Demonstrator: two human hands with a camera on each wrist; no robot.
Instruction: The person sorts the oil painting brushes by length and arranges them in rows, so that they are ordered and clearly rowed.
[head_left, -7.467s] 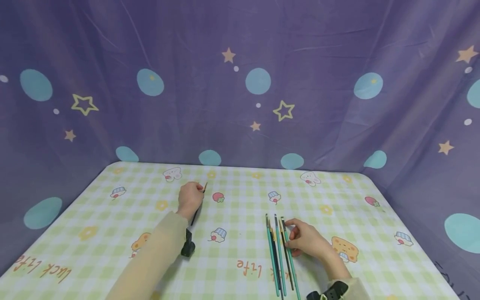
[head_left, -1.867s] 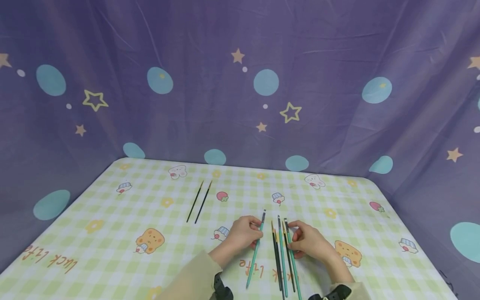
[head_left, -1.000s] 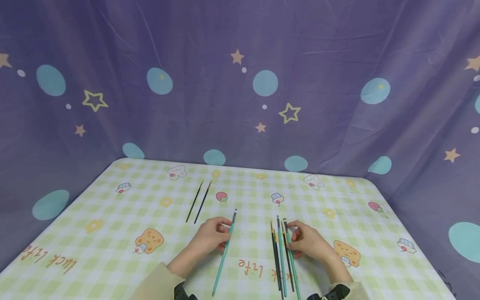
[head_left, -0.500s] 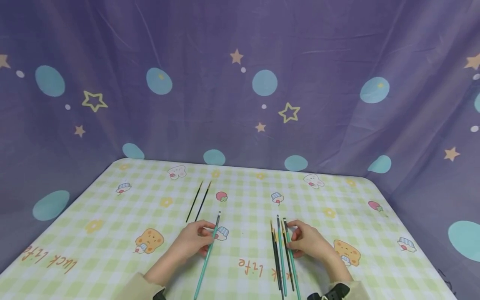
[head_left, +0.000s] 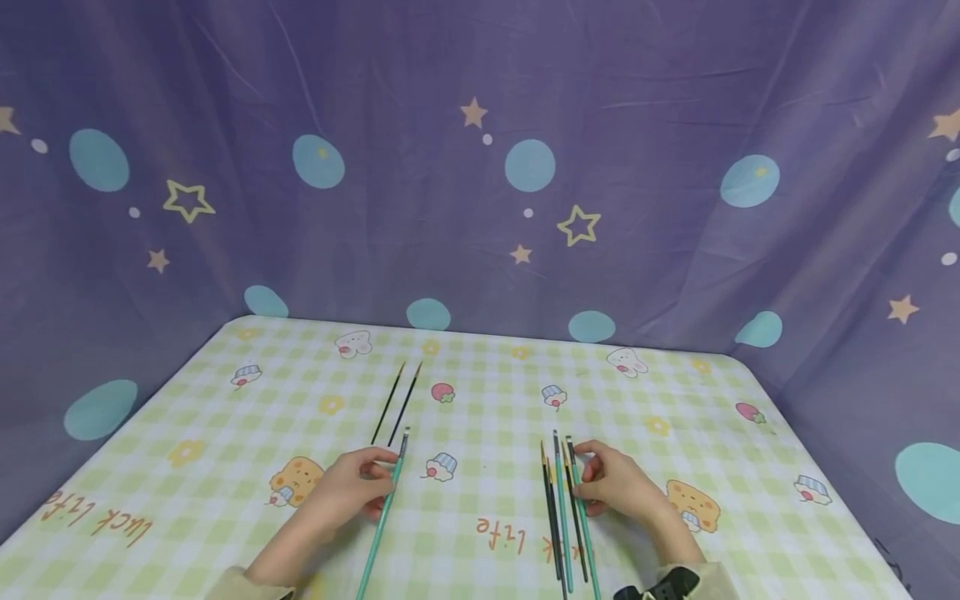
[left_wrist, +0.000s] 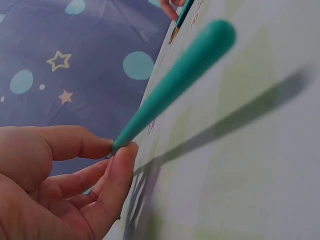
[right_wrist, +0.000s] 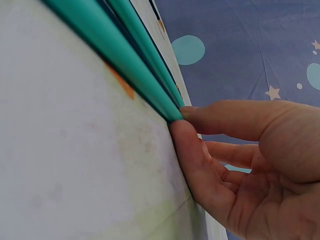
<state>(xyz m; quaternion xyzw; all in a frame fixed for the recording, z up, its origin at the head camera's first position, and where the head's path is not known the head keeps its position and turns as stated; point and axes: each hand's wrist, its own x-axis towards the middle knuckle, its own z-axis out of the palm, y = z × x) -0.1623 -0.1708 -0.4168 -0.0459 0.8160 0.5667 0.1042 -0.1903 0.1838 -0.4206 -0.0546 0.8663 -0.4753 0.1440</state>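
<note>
My left hand (head_left: 347, 487) pinches a teal paintbrush (head_left: 381, 525) between thumb and fingers, bristle end pointing away from me. In the left wrist view the teal handle (left_wrist: 175, 82) is raised off the cloth, its shadow falling apart from it. On the right, my right hand (head_left: 618, 479) pinches the outermost teal paintbrush (head_left: 587, 537) of a loose bundle lying on the table. That bundle also has another teal paintbrush (head_left: 563, 517) and several black paintbrushes (head_left: 552, 517). Past my left hand, two thin black paintbrushes (head_left: 387, 404) (head_left: 406, 405) lie side by side.
A green-and-white checked cloth (head_left: 495, 450) with printed cakes, flowers and bears covers the table. Behind and along the sides hangs a purple curtain (head_left: 420, 250) with stars and teal ovals.
Earlier my left hand was at a black paintbrush at the back left; two lie there now. Since then it has carried a teal paintbrush leftward from beside the bundle. My right hand stays put.
</note>
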